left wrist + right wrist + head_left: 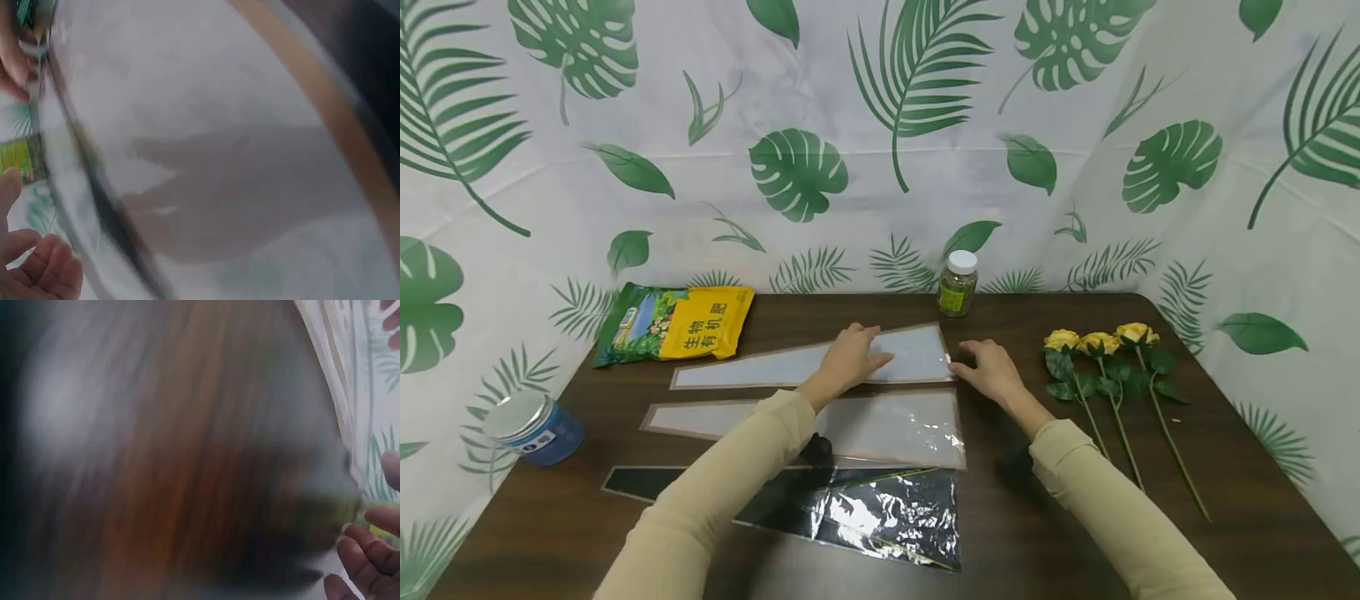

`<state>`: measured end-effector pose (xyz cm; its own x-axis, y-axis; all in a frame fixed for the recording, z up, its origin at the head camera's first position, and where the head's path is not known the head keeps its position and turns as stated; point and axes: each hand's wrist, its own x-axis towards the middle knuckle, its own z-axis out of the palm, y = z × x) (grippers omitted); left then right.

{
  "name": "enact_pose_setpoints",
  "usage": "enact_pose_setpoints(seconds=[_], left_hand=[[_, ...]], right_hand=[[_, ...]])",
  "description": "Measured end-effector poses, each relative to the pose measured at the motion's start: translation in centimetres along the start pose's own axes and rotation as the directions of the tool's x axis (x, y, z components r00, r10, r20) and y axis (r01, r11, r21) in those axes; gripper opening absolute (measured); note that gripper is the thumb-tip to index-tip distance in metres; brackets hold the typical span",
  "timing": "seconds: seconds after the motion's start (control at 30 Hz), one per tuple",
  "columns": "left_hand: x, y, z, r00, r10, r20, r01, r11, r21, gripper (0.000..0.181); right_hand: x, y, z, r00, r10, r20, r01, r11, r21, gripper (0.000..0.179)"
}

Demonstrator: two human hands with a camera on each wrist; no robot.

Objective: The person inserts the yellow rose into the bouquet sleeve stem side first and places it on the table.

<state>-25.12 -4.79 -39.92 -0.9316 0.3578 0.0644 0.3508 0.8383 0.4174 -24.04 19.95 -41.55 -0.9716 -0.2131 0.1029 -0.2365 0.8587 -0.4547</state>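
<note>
Three long tapered flower sleeves lie side by side on the dark wood table. The far sleeve (917, 350) is pale with a brown border, and the middle sleeve (895, 425) looks alike. Nearest is a glossy black sleeve (887, 508). My left hand (848, 358) is over the far sleeve, its fingers spread and loosely bent, holding nothing. At that sleeve's wide right end is my right hand (992, 368), fingertips right at the edge and not closed round it. In the right wrist view its fingers (369, 556) are loosely bent.
A jar with a white lid (958, 285) stands behind the sleeves. Three yellow roses (1099, 343) with long stems lie at the right. A yellow and green fertilizer bag (677, 323) lies back left, and a blue can (537, 427) stands at the left edge. A leaf-printed curtain (820, 92) hangs behind.
</note>
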Motion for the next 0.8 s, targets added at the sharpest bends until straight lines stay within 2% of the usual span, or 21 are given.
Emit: enact_pose_setpoints(seconds=[0.1, 0.23, 0.37, 0.5, 0.63, 0.8], left_hand=[[0.6, 0.9, 1.4, 0.999, 0.002, 0.036, 0.001, 0.996, -0.089, 0.058], [1.4, 1.7, 2.8, 0.998, 0.017, 0.057, -0.010, 0.994, -0.112, 0.059], [1.9, 1.9, 3.8, 0.996, 0.032, 0.086, -0.026, 0.997, -0.074, 0.062], [2.1, 1.8, 4.4, 0.992, 0.036, 0.118, -0.038, 0.999, 0.014, 0.062], [2.3, 1.6, 4.6, 0.995, 0.058, 0.083, -0.062, 0.997, 0.048, 0.064], [3.0, 1.6, 4.8, 0.995, 0.096, 0.013, -0.096, 0.995, 0.013, 0.064]], right_hand=[[0.4, -0.6, 0.8, 0.999, 0.028, 0.015, -0.028, 0.999, 0.027, 0.051], [0.8, -1.3, 1.6, 0.993, 0.109, 0.039, -0.110, 0.994, 0.020, 0.054], [1.0, -1.8, 2.5, 0.983, 0.182, 0.025, -0.182, 0.983, -0.010, 0.053], [1.0, -2.1, 3.3, 0.976, 0.218, 0.001, -0.218, 0.976, -0.011, 0.050], [1.4, -2.3, 3.3, 0.973, 0.230, -0.019, -0.230, 0.973, -0.009, 0.047], [2.0, -2.2, 2.7, 0.967, 0.254, -0.011, -0.254, 0.967, -0.003, 0.039]])
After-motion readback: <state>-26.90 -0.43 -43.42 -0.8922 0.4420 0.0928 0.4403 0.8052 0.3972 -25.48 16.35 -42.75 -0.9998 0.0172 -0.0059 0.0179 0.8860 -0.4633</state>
